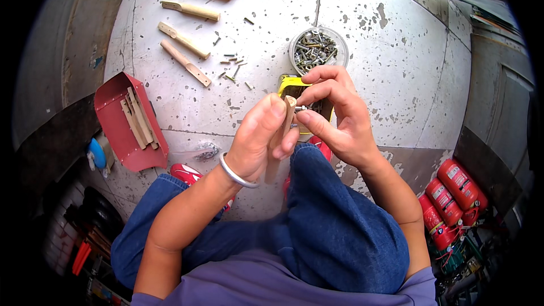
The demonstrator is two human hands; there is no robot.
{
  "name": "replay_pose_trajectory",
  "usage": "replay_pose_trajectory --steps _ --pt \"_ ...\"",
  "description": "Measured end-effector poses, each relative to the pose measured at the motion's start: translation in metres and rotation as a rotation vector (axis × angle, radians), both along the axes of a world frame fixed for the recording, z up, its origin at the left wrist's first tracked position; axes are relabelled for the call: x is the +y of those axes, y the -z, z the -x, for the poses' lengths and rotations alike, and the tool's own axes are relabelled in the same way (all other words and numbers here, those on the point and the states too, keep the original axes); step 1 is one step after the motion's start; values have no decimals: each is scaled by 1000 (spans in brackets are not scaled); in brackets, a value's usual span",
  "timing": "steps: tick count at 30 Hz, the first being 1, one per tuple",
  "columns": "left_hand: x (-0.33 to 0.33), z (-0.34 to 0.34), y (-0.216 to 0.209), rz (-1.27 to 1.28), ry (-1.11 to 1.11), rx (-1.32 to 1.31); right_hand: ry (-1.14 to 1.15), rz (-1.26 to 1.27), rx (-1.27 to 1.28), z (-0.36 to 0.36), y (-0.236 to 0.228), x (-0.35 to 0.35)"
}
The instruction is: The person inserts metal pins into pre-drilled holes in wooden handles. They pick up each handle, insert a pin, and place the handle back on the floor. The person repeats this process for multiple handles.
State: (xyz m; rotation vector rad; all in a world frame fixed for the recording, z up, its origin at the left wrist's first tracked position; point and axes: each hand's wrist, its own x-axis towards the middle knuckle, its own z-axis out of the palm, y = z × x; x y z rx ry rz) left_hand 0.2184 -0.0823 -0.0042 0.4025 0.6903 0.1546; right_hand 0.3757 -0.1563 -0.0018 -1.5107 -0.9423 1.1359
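Observation:
My left hand [255,130], with a metal bangle at the wrist, is closed round a wooden handle [274,164] held upright in front of me. The handle's top end shows between thumb and fingers. At its right side my right hand [347,127] pinches a small metal bolt [301,109] between thumb and forefinger, close against the wood. Whether the bolt sits in a hole cannot be made out. Just behind my hands is a yellow-edged object [292,81], mostly hidden. Beyond it stands a clear round tub [344,56] full of bolts and screws.
Several wooden handles [191,11] lie on the worn white floor at the far left, with loose bolts [231,77] nearby. A red metal scoop-shaped tray [105,102] holds wooden pieces. Red fire extinguishers [445,201] are piled at the right. A plastic bag [205,151] lies near my red shoe [186,173].

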Motion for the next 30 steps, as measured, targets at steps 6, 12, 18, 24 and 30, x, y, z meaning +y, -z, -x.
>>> replay_pose_trajectory --steps 6,12,18,24,30 --pt "-1 0 1 -3 4 29 0 -69 -118 0 1 2" --pt "-2 -1 1 -1 4 18 -17 -35 -66 2 3 2" --pt "-3 0 2 14 2 23 -25 -55 -134 1 2 2" --pt "-2 -1 3 22 -9 24 -59 -41 -130 -1 6 3" --pt "-1 -2 6 24 -23 24 -51 -30 -159 -2 9 3"
